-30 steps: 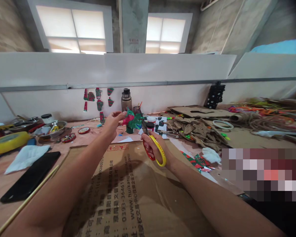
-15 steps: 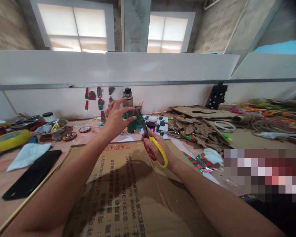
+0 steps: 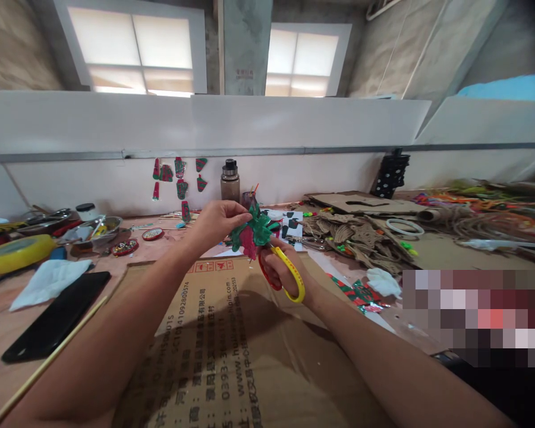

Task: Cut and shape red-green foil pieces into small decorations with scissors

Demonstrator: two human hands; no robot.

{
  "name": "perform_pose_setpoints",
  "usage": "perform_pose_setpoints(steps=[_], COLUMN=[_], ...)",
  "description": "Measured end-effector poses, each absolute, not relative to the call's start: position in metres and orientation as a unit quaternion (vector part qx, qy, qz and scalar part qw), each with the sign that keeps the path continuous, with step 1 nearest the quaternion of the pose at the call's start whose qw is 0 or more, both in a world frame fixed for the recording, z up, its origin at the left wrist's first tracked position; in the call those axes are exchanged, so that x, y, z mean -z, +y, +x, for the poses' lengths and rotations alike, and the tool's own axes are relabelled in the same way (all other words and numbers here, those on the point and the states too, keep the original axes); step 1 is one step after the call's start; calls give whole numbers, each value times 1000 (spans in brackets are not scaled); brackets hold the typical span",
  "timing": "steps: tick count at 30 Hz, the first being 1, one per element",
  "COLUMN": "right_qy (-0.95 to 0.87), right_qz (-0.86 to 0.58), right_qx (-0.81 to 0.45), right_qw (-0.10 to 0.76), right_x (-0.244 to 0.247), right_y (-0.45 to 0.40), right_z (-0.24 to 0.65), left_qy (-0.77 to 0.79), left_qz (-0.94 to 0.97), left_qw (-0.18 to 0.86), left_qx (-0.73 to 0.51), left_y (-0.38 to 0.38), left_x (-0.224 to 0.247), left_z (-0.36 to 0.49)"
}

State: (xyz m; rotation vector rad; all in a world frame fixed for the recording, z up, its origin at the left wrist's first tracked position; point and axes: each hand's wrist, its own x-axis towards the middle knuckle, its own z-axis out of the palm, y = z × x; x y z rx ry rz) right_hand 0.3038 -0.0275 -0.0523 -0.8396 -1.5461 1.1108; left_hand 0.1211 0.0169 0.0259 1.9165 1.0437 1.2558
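Note:
Fingers pinched together, my left hand (image 3: 220, 220) holds the edge of a green and pink painted piece (image 3: 249, 233) in front of the dark bottle. My right hand (image 3: 282, 270) grips scissors with yellow and red handles (image 3: 294, 274), close to the piece's right side. The scissor blades are mostly hidden behind the piece and my fingers. Beneath both hands lies a flat printed cardboard sheet (image 3: 232, 356).
Behind the hands stands a dark bottle (image 3: 230, 181). At left are a black phone (image 3: 57, 315), yellow tape roll (image 3: 18, 252) and metal bowl (image 3: 102, 232). Brown braided cords (image 3: 356, 232) and a white tissue (image 3: 383, 282) lie at right.
My left hand has closed from spread fingers to a pinch and moved slightly down. The green and pink piece now shows its pink part between the hands. The scissors stay in my right hand.

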Motion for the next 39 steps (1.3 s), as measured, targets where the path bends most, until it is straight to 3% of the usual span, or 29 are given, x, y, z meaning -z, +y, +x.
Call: perform_pose_setpoints(steps=[26,39], right_qy=[-775,-767], right_qz=[-265,-294], right_qx=[-410,-394], right_qw=[401,412], right_x=[55,54], right_y=[-15,-16], right_z=[320,317], left_qy=[474,481], left_qz=[738,754], left_qw=[316,280], left_qx=[-361,-349], left_y=[7,6], left_x=[-48,-45], left_z=[106,110])
